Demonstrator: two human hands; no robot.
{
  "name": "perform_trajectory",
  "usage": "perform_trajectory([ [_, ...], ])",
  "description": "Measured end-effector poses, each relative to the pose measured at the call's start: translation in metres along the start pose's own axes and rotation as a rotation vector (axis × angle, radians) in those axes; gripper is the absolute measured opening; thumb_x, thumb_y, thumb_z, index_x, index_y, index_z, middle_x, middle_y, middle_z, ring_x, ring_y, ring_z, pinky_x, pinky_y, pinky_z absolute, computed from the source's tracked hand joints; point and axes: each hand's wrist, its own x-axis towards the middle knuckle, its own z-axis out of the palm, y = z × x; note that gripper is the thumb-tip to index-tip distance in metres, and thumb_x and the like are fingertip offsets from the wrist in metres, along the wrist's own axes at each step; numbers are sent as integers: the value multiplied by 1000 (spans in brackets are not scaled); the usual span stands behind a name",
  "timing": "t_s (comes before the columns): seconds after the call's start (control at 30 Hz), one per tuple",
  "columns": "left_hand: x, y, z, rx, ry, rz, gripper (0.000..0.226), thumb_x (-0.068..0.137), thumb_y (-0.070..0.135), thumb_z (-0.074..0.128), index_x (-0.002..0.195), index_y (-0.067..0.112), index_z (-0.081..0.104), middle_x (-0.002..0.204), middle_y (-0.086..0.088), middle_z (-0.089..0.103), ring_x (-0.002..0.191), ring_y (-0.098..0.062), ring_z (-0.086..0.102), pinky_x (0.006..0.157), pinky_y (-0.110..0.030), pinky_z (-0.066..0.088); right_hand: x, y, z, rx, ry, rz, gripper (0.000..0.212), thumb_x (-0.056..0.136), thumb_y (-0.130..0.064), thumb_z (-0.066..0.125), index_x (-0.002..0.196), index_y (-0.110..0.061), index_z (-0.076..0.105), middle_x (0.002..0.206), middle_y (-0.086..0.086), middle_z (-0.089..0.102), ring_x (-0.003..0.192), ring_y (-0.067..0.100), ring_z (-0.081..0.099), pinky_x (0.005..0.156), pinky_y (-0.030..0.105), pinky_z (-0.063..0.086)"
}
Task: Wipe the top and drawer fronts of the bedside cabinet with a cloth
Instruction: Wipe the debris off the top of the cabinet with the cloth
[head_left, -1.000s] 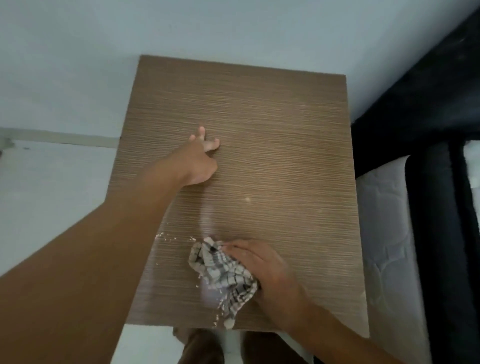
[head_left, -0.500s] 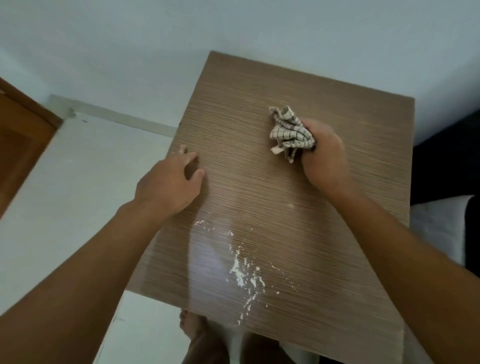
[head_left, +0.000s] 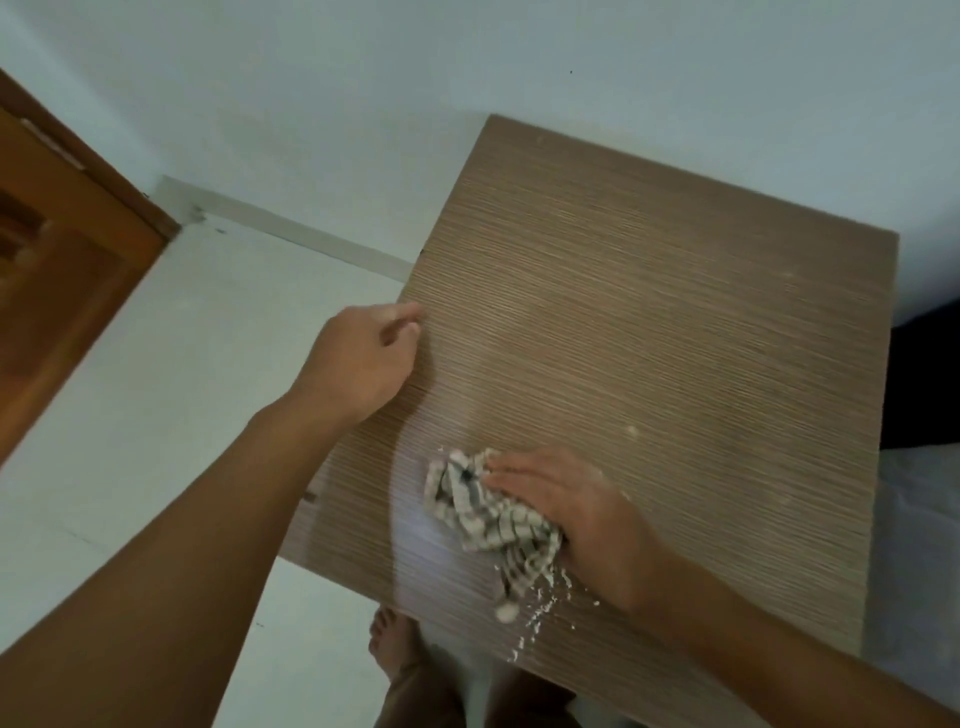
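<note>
The bedside cabinet's brown, fine-grained top (head_left: 675, 322) fills the middle and right of the head view. My right hand (head_left: 582, 514) presses a crumpled checked cloth (head_left: 483, 509) onto the top's near part, fingers laid fairly flat over it. White crumbs or foam (head_left: 540, 613) lie scattered just below the cloth near the front edge. My left hand (head_left: 363, 358) rests at the cabinet's left edge with fingers loosely curled, holding nothing. The drawer fronts are hidden below the top.
A pale wall (head_left: 467, 78) runs behind the cabinet. White floor (head_left: 156, 389) lies to the left, with a wooden door (head_left: 57, 249) at far left. A dark bed frame and white mattress (head_left: 914, 519) adjoin the right side. My foot (head_left: 395, 644) shows beneath the front edge.
My right hand has swept the cloth from the top's far part back to the near part, onto the white residue. My left hand has slid out to the left edge.
</note>
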Motion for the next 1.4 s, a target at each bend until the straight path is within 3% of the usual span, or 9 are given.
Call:
perform_trajectory([
  [0.13,-15,-14,-10,-25,208,-71,38,95,30,56,131,18,59,113,4,66,77,6,54,71,-7,36,-21,-9,3,134,44,35,47,81,-8,77,126,-16,64,127,-2,63,116,9,55,102,25,43],
  [0.27,-37,-38,-8,5,128,-228,37,95,33,57,127,15,62,116,-2,68,87,-8,55,74,-21,44,-1,-13,-24,314,266,128,37,84,-10,73,116,-25,65,115,-14,67,108,9,63,88,37,55],
  [0.37,-49,-50,-4,-52,57,-333,30,94,36,56,114,19,71,99,4,67,79,-8,57,59,-22,48,37,-6,-50,223,384,166,43,86,-10,71,115,-39,60,105,-30,64,99,-3,62,83,15,50],
  [0.57,-46,-63,-7,-353,-13,-494,11,85,40,68,86,30,73,78,20,65,70,5,58,55,-13,40,135,41,-66,-23,421,277,33,91,-12,59,119,-27,68,114,-8,67,103,2,55,83,10,37],
  [0.7,-44,-66,-9,-451,-43,-553,10,83,37,72,79,29,73,83,13,70,76,-2,65,63,-18,47,177,60,-50,-102,380,318,39,92,-10,58,129,-20,61,129,0,62,120,17,53,100,29,40],
  [0.93,-40,-69,-10,-519,-68,-588,10,83,37,73,81,27,73,85,9,71,78,-6,65,64,-21,47,191,21,-11,-110,76,-5,50,82,10,58,129,-9,62,133,10,62,126,25,53,108,31,33],
  [1.1,-45,-78,-18,-581,-162,-598,16,85,30,71,94,19,76,90,3,76,83,-14,71,69,-24,53,142,0,12,-119,-174,-235,49,80,-10,77,127,-13,63,130,7,63,122,28,54,104,49,41],
  [1.27,-58,-87,-16,-511,-148,-560,13,85,26,72,96,21,77,94,6,76,89,-12,70,89,-33,53,73,-2,10,-137,-344,-361,65,68,-18,77,130,-18,56,130,2,63,121,17,50,101,36,40],
  [1.4,-59,-80,-11,-479,-61,-569,9,83,29,74,90,25,77,95,8,74,89,-9,67,87,-28,52,32,1,0,-139,-449,-425,68,69,-12,87,129,-23,57,129,-7,62,121,8,47,101,19,37],
])
